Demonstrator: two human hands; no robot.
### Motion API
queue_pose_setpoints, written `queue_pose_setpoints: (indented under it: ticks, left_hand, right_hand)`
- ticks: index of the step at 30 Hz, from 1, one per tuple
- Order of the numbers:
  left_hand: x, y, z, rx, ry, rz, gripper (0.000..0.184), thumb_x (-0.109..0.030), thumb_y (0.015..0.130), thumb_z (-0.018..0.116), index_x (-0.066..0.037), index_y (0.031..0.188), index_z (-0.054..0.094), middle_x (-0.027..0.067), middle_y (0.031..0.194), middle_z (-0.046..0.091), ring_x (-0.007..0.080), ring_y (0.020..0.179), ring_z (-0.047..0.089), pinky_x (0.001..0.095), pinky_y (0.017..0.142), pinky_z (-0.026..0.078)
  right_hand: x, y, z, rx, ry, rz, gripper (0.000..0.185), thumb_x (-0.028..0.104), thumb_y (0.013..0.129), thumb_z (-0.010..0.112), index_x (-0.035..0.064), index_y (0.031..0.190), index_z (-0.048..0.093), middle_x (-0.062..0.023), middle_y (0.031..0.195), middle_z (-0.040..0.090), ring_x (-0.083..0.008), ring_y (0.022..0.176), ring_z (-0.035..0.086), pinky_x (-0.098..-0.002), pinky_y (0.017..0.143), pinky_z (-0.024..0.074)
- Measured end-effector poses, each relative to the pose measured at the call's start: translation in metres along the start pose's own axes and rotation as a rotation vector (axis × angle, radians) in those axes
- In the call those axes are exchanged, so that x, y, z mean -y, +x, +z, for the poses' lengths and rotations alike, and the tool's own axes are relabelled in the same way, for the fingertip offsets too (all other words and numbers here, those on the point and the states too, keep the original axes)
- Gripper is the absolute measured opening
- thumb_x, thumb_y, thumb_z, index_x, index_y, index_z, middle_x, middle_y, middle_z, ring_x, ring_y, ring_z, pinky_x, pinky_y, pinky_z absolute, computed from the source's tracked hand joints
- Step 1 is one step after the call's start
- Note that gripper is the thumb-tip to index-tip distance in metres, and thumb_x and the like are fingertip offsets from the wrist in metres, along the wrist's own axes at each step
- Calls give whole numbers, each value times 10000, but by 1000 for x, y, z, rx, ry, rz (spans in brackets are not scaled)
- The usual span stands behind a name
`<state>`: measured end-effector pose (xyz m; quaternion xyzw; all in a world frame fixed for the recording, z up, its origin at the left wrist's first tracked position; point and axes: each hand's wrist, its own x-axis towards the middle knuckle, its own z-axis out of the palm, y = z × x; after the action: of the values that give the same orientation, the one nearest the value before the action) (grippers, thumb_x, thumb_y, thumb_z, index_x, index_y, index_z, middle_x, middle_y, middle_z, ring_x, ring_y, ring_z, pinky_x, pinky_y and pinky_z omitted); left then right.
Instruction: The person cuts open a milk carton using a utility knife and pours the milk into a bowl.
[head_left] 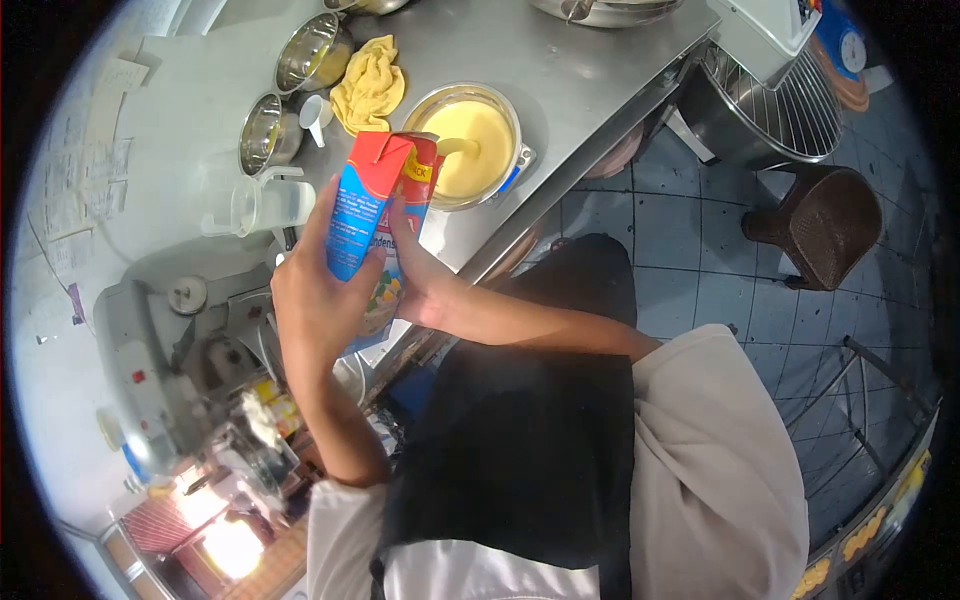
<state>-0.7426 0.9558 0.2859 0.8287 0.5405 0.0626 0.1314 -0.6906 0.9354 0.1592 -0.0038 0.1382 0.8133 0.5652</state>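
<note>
My left hand (322, 290) and my right hand (425, 275) are both closed round a large red and blue condensed milk carton (372, 225), one on each side. It is tilted toward a metal bowl (517, 135) that stands just beyond it. From the carton's opened corner a pale yellow stream (457, 146) runs down into the bowl. Inside lies a smooth yellow liquid (480, 120). Under the bowl sits what looks like a kitchen scale (526, 158), mostly hidden. The fingers on the carton's far side are partly out of sight.
A crumpled yellow cloth (370, 85), a small white scoop (316, 118), metal bowls (315, 52) and a clear measuring jug (270, 205) stand on the steel counter (480, 45). A grey mixer (145, 370) is at left. Right, on the tiled floor, is a brown stool (835, 225).
</note>
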Motion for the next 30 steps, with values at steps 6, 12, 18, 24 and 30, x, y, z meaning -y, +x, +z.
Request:
queue_pose_setpoints:
  ticks: [6,12,18,24,30]
  left_hand:
    - [-1,-2,4,-18,-4,-37,682,-149,707,706,-95,1349,480,177,964,679,209,912,669,350,809,503]
    - [3,-10,6,-43,-75,-86,665,-117,715,702,-74,1340,481,175,1040,660,193,944,646,339,841,491]
    - [24,-20,17,-181,-277,-96,687,-162,714,686,-101,1355,448,167,1029,662,257,918,670,358,811,506]
    - [23,-20,18,-212,-277,-81,692,-160,706,685,-101,1356,455,167,1019,665,229,901,673,349,794,510]
    - [6,-14,11,-103,-99,-99,671,-140,706,688,-117,1348,493,168,1017,670,192,907,658,336,823,499]
  right_hand:
    - [-2,4,-7,5,12,-15,619,642,857,481,117,1180,538,-83,1144,628,-224,1037,616,-427,919,486]
    - [-4,3,-9,-7,-32,-16,609,613,850,533,99,1177,542,-86,1134,631,-222,1020,621,-400,896,496]
    - [4,1,-4,-17,-212,-83,550,545,857,593,100,1177,541,-55,1097,639,-199,985,627,-363,850,503]
    - [-1,2,-10,11,-224,-121,574,564,860,570,101,1196,520,-56,1093,636,-202,1005,618,-374,871,493]
    - [-5,1,-9,-96,-109,-23,638,644,857,485,103,1194,526,-69,1111,631,-220,1028,614,-402,910,479]
